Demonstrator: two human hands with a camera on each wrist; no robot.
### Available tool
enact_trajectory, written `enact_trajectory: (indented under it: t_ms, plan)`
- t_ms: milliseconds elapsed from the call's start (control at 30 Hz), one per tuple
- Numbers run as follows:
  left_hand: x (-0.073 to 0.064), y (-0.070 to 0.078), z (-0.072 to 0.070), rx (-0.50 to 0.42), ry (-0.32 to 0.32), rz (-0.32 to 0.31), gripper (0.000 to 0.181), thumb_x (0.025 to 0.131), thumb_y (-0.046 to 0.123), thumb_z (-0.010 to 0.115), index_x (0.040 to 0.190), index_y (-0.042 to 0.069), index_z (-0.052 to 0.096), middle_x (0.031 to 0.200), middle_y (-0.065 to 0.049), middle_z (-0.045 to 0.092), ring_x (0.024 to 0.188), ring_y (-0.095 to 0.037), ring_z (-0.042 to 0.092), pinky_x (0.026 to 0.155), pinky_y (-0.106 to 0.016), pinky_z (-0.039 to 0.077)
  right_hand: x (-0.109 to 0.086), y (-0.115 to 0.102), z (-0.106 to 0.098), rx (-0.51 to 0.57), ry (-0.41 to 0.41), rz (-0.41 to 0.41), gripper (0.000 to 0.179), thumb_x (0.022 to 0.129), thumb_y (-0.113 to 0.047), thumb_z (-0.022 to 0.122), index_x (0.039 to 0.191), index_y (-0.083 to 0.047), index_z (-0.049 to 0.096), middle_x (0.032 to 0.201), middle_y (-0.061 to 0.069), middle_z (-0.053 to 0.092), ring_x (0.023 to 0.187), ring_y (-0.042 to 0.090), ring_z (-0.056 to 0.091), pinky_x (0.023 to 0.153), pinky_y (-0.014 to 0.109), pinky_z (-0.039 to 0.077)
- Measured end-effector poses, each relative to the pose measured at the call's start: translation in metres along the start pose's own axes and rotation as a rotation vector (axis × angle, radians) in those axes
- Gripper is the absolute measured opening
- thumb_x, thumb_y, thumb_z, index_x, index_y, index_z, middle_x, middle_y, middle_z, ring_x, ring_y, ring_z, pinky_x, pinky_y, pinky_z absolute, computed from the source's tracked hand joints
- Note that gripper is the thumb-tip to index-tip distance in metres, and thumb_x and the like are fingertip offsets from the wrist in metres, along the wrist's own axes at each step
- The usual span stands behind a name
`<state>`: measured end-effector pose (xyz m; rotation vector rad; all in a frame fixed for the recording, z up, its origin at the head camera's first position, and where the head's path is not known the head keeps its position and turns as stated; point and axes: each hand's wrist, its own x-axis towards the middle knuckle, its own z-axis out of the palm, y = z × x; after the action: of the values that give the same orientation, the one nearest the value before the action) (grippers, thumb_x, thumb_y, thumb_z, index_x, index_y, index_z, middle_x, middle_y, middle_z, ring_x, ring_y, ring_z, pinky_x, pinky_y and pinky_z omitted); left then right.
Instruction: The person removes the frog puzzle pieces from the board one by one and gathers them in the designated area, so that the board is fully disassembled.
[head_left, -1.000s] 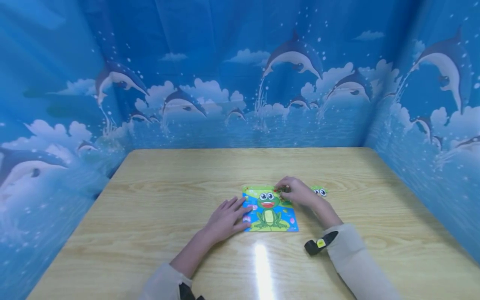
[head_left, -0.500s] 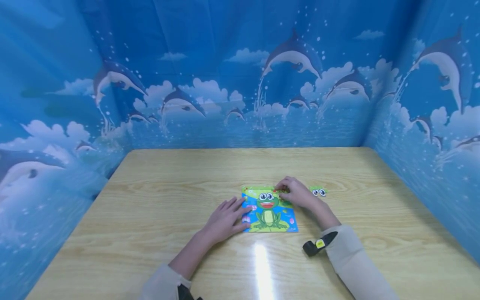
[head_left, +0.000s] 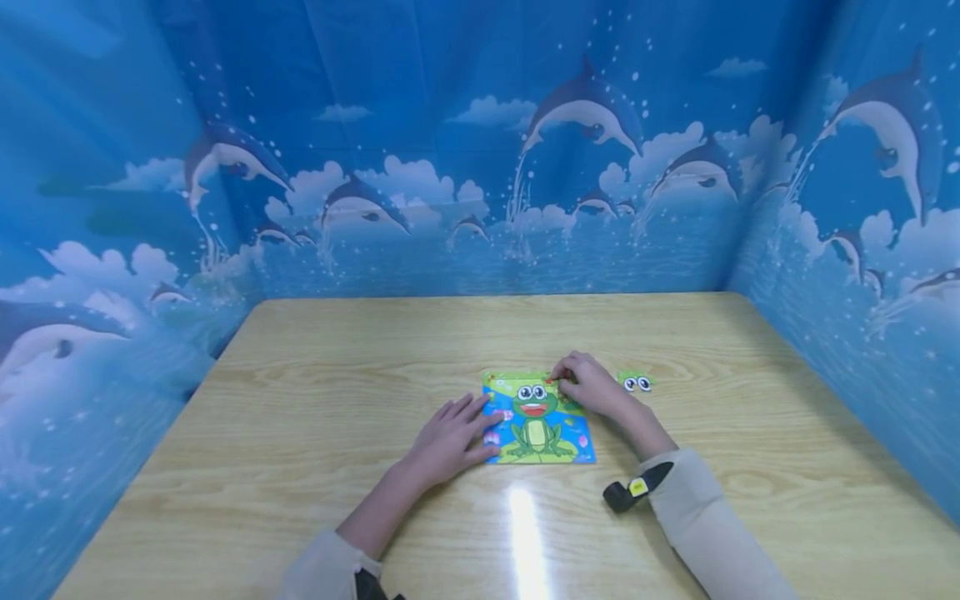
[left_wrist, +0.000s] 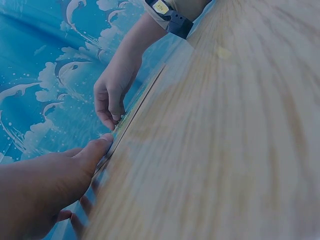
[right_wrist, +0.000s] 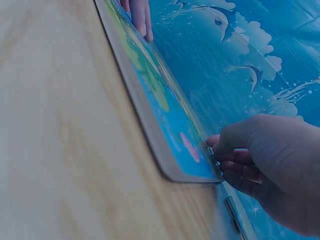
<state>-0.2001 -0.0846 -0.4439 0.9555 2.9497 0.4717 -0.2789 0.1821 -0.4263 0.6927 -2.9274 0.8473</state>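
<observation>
A flat frog jigsaw puzzle point(head_left: 536, 433) in blue and green lies on the table. My left hand point(head_left: 450, 442) rests on its left edge, fingers spread and fairly straight; the left wrist view shows that thumb on the edge. At the puzzle's upper right, my right hand point(head_left: 592, 385) has curled fingers and thumb, pinching a small green puzzle piece low at the surface. Those fingers mostly cover the piece. In the right wrist view, the right hand point(right_wrist: 275, 165) is at the edge of the puzzle point(right_wrist: 192, 167).
Another puzzle piece point(head_left: 637, 383), green with two frog eyes, lies just right of my right hand. Blue dolphin-print curtains point(head_left: 420, 167) stand around the wooden table point(head_left: 360, 350). A light reflection shines on the near tabletop.
The dark tilted piece under my right fingers has come down flatter against the puzzle. The right hand has barely shifted, and the left hand stays in place.
</observation>
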Motion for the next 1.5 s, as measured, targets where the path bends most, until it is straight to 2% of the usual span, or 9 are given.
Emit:
enact_trajectory:
  t_ms: [367,733,933,1200,1500]
  plan:
    - [0.0,-0.001,0.002,0.001,0.005,0.003,0.055,0.092,0.054,0.041,0.14,0.028,0.039,0.149,-0.007,0.022,0.135,-0.031,0.017,0.107,-0.049,0.015,0.0,0.002,0.004,-0.021,0.032,-0.033,0.009,0.083,-0.002,0.058,0.09,-0.007,0.062,0.086,0.002,0.05,0.082,0.02,0.046,0.073,0.035,0.043]
    - [0.001,-0.001,0.001,0.012,0.01,0.006,0.054,0.092,0.053,0.043,0.14,0.027,0.04,0.149,-0.008,0.023,0.134,-0.031,0.019,0.106,-0.049,0.016,0.001,0.003,0.003,0.003,0.034,-0.021,0.011,0.083,-0.002,0.058,0.093,-0.005,0.061,0.088,0.003,0.051,0.085,0.021,0.048,0.077,0.037,0.045]
    - [0.001,0.0,0.001,0.017,0.001,0.002,0.055,0.092,0.054,0.042,0.14,0.028,0.039,0.149,-0.007,0.022,0.135,-0.031,0.018,0.107,-0.049,0.016,0.0,0.005,-0.004,0.072,-0.046,0.01,0.016,0.086,-0.007,0.059,0.101,-0.005,0.063,0.091,0.002,0.052,0.086,0.019,0.049,0.076,0.035,0.045]
    - [0.001,0.0,0.001,0.012,0.003,0.002,0.055,0.092,0.054,0.042,0.14,0.027,0.039,0.149,-0.007,0.023,0.135,-0.031,0.018,0.107,-0.049,0.016,-0.005,0.011,-0.016,0.101,-0.189,-0.035,0.037,0.081,-0.014,0.067,0.116,-0.007,0.061,0.11,0.007,0.05,0.099,0.023,0.047,0.083,0.039,0.043]
    - [0.001,0.0,0.0,0.019,-0.002,-0.002,0.055,0.092,0.053,0.043,0.14,0.027,0.04,0.149,-0.008,0.023,0.134,-0.032,0.019,0.106,-0.049,0.017,-0.005,0.015,-0.017,0.124,-0.229,-0.076,0.044,0.079,-0.011,0.068,0.122,-0.004,0.057,0.117,0.011,0.048,0.107,0.027,0.042,0.088,0.045,0.04]
